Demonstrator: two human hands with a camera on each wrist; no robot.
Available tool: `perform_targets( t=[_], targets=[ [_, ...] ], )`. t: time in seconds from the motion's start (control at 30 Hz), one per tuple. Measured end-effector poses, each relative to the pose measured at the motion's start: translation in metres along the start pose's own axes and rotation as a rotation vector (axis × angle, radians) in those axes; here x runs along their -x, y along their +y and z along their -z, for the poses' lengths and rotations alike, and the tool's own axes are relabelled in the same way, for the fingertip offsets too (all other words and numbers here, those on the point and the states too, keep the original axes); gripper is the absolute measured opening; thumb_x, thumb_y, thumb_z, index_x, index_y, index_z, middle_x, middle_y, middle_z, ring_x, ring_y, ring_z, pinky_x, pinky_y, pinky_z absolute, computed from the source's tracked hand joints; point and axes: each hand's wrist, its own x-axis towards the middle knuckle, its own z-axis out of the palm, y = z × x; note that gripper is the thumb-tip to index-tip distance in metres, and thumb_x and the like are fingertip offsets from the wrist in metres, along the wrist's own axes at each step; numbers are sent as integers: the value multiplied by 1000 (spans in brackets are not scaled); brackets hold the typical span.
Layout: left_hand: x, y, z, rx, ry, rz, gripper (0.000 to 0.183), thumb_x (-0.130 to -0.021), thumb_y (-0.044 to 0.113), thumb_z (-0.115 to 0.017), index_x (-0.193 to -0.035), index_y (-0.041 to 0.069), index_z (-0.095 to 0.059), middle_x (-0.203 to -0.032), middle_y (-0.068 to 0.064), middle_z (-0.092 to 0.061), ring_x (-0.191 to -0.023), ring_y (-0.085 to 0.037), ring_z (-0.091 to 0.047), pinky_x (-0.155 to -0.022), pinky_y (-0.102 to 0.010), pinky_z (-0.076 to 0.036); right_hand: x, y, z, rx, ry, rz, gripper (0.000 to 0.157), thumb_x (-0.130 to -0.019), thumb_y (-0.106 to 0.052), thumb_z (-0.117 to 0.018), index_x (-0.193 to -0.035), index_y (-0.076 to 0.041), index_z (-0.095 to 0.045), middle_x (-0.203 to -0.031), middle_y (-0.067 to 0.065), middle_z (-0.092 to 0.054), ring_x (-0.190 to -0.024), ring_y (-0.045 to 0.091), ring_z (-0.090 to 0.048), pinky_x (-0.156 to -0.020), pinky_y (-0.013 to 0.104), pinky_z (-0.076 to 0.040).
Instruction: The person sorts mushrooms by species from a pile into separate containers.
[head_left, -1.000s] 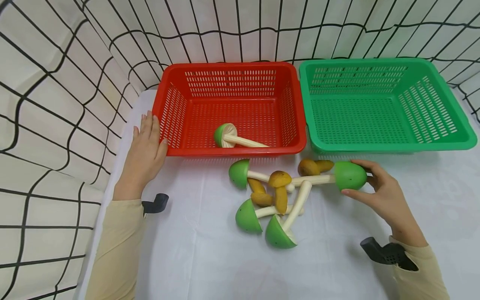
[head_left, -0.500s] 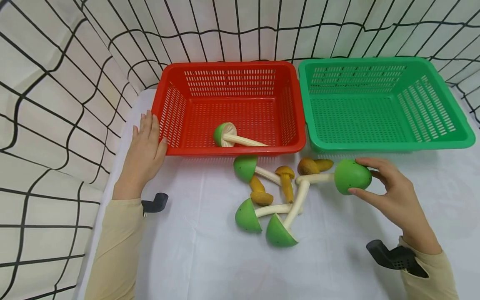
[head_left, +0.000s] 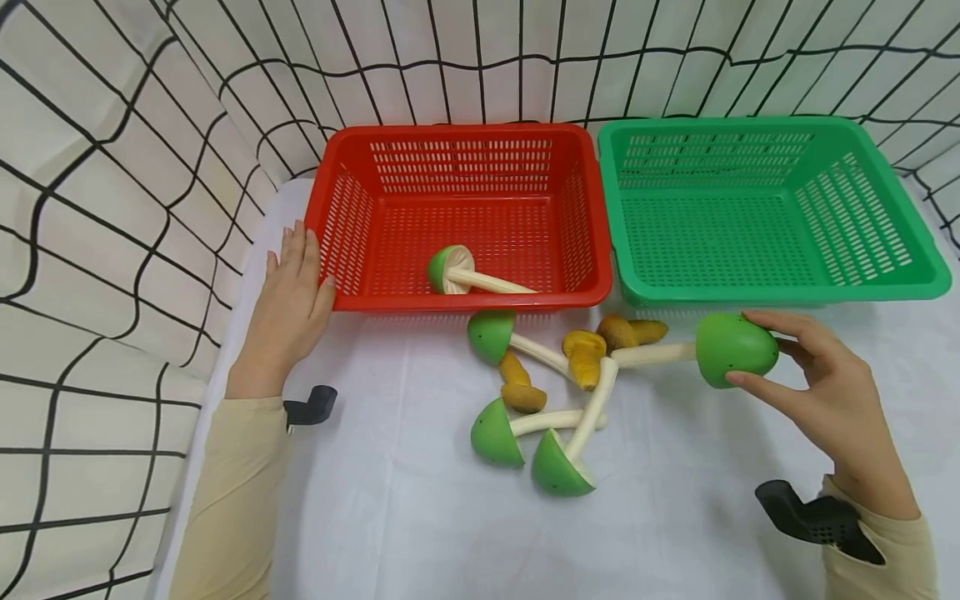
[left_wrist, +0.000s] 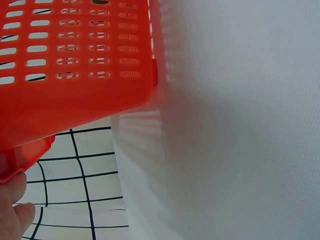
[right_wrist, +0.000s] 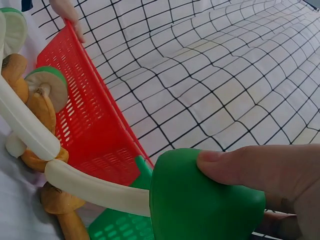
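My right hand point(head_left: 832, 383) pinches a toy mushroom by its green cap point(head_left: 735, 350), thumb on the near side and fingers on the far side. Its pale stem point(right_wrist: 100, 190) points left toward the pile. My left hand point(head_left: 288, 308) lies with straight fingers against the left end of the red basket point(head_left: 465, 302). A green-capped mushroom point(head_left: 450, 271) rests inside that basket. On the cloth lie three more green-capped mushrooms, one with its cap point(head_left: 491, 336) by the basket's front, and several small brown mushrooms point(head_left: 583, 357) among their stems.
A green basket point(head_left: 780, 293) stands right of the red one, their ends side by side. White cloth with a black grid point(head_left: 420, 62) rises behind and at the left. The table has a white cover point(head_left: 450, 542).
My right hand has moved right, drawing the green-capped mushroom away from the pile. A brown mushroom and another green-capped one shifted in the pile. My left hand stayed in place.
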Motion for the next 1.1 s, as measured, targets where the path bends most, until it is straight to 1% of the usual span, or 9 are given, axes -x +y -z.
perform_targets(
  t=[0.1, 0.13, 0.2, 0.37, 0.43, 0.6, 0.77, 0.93, 1.1],
  targets=[
    [0, 1, 0, -1, -2, 0, 60, -98, 21, -32, -145, -11, -14, -155, -23, -5, -143, -30, 2, -113, -48, 1, -1, -2, 3, -54, 13, 6, 70, -54, 32, -70, -120, 14, -55, -121, 11, -58, -113, 16, -52, -95, 19, -40],
    [0, 1, 1, -1, -3, 0, 60, -98, 22, -32, -145, -11, -14, -155, -23, -5, -143, -30, 1, -113, -48, 0, -1, -3, 4, -60, 14, 1, 70, -55, 32, -70, -121, 15, -55, -121, 12, -58, -113, 17, -53, -95, 20, -41],
    [0, 1, 1, -3, -4, 1, 60, -98, 22, -32, -145, -11, -14, -155, -23, -5, -143, -30, 1, -113, -48, 0, -2, -5, 6, -112, 16, -25, 69, -56, 33, -69, -121, 15, -54, -121, 14, -58, -113, 18, -53, -97, 21, -40],
    [0, 1, 1, -6, -7, 7, 60, -98, 22, -32, -146, -11, -13, -155, -22, -5, -143, -30, 2, -113, -48, 1, -4, -7, 8, -348, 28, -43, 65, -60, 32, -67, -121, 17, -53, -124, 18, -56, -112, 20, -54, -100, 23, -39],
    [1, 1, 1, -6, -6, 10, 60, -98, 22, -32, -146, -11, -13, -155, -22, -5, -143, -30, 2, -113, -48, 1, -5, -7, 8, -422, 32, -22, 63, -61, 32, -67, -121, 18, -52, -125, 21, -55, -113, 22, -54, -100, 23, -38],
    [2, 2, 1, -3, -1, 12, 60, -98, 22, -33, -146, -10, -13, -155, -22, -5, -143, -30, 1, -113, -48, 1, -13, -11, 7, -471, 45, -21, 63, -62, 32, -66, -122, 18, -51, -126, 23, -55, -116, 26, -52, -101, 24, -38],
    [2, 2, 1, -4, 2, 14, 61, -98, 22, -32, -146, -10, -13, -155, -21, -5, -143, -31, 0, -113, -48, 1, -22, -15, 4, -488, 63, -20, 62, -63, 31, -66, -122, 18, -51, -125, 24, -55, -117, 28, -51, -100, 24, -39],
    [3, 2, 1, -7, 4, 13, 61, -98, 22, -33, -146, -9, -13, -155, -22, -5, -143, -30, 1, -113, -47, 2, -30, -17, -2, -498, 71, 1, 61, -64, 29, -67, -122, 19, -51, -125, 25, -54, -117, 28, -51, -98, 24, -41],
    [4, 2, 0, -6, 7, 13, 61, -98, 22, -33, -146, -9, -13, -156, -21, -4, -143, -29, 2, -113, -47, 2, -39, -21, -8, -567, 86, -11, 58, -65, 31, -65, -120, 21, -50, -123, 27, -55, -116, 31, -50, -96, 26, -42]
  ],
)
